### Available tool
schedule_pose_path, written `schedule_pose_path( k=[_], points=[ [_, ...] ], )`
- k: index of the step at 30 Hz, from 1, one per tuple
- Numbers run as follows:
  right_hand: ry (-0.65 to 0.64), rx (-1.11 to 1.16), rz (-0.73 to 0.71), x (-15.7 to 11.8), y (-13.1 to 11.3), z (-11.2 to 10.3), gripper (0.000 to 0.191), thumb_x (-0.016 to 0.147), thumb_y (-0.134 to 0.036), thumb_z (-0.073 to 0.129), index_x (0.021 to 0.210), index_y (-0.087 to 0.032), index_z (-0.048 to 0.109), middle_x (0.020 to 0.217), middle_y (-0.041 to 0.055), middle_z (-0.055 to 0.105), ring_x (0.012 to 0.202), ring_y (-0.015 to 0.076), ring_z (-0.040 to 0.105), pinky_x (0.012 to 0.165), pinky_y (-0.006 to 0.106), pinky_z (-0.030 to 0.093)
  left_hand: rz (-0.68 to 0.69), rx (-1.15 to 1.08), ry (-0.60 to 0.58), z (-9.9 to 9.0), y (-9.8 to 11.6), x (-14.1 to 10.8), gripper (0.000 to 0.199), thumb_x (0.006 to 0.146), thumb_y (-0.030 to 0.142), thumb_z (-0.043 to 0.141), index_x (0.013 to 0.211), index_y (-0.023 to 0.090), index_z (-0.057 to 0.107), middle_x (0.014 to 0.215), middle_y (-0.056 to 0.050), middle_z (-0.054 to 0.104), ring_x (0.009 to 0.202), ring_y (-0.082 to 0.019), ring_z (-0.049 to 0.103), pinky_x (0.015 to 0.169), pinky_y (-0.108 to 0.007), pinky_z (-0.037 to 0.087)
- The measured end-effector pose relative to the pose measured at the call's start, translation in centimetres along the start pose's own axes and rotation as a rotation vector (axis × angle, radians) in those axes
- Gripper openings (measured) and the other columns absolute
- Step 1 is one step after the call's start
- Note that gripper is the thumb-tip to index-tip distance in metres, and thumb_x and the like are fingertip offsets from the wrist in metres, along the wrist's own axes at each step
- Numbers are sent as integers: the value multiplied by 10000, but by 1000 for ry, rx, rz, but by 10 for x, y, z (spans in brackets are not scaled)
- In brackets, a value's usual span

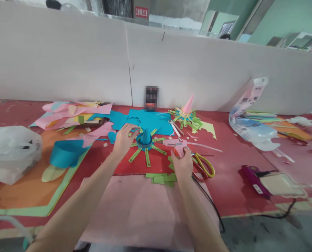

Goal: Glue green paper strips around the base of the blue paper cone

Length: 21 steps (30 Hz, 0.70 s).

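Observation:
My right hand (182, 164) is wrapped round the grip of a pink glue gun (177, 143), whose nozzle points left. Just left of the nozzle stands a blue paper cone (145, 138) inside a blue paper ring, with printed yellow-green paper strips (147, 158) fanning out from it. At the upper left of the ring, my left hand (124, 139) has its fingers pinched at one of the strips; the fingertips partly hide it. Scissors with yellow and red handles (207, 166) lie beside my right hand. Plain green paper strips (162, 179) lie in front of the cone.
Behind, a pink paper cone with strips (188, 106) stands beside blue paper sheets (152, 120). Paper scraps, a blue paper band (62, 154) and a plastic bag (14, 152) are at left. A purple power strip (255, 182) lies right; the glue gun's black cord (210, 201) hangs over the front edge.

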State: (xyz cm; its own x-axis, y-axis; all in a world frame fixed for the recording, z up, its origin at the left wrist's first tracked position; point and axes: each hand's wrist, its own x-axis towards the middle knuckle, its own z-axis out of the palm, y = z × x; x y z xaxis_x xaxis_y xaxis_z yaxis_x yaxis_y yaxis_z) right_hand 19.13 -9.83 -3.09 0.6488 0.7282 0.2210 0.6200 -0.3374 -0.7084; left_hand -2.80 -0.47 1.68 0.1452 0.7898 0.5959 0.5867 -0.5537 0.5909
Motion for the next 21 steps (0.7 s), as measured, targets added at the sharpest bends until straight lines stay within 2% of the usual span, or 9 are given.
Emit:
schedule_pose_path(
  k=[4, 10, 15, 21],
  points=[
    [44, -10, -96, -1, -1, 3, 506, 710, -496, 516, 1087, -162, 477, 1062, 119, 592, 955, 243, 545, 730, 304, 396, 8, 2, -86, 3, -15, -16, 168, 847, 301, 502, 878, 189, 622, 892, -41, 624, 816, -145, 569, 757, -265, 460],
    [42, -110, -158, -5, -3, 9, 516, 718, -503, 526, 1100, -158, 489, 1004, 108, 617, 822, 224, 588, 645, 287, 408, 84, -20, -132, 12, -30, -26, 131, 830, 292, 542, 833, 198, 634, 861, -29, 638, 841, -161, 557, 764, -281, 446],
    [88, -190, -237, -11, -6, 18, 495, 720, -507, 538, 1080, -170, 501, 948, 88, 630, 790, 219, 595, 604, 277, 407, 122, -1, -169, 16, -33, -29, 132, 829, 291, 550, 827, 196, 642, 827, -30, 639, 819, -165, 563, 766, -289, 445],
    [51, -246, -355, -15, -9, 24, 478, 744, -499, 522, 1083, -164, 483, 1037, 112, 604, 886, 224, 583, 569, 266, 412, 201, 65, -255, 20, -31, -31, 154, 840, 300, 532, 866, 197, 644, 883, -35, 657, 858, -174, 575, 793, -305, 438]
  ],
)
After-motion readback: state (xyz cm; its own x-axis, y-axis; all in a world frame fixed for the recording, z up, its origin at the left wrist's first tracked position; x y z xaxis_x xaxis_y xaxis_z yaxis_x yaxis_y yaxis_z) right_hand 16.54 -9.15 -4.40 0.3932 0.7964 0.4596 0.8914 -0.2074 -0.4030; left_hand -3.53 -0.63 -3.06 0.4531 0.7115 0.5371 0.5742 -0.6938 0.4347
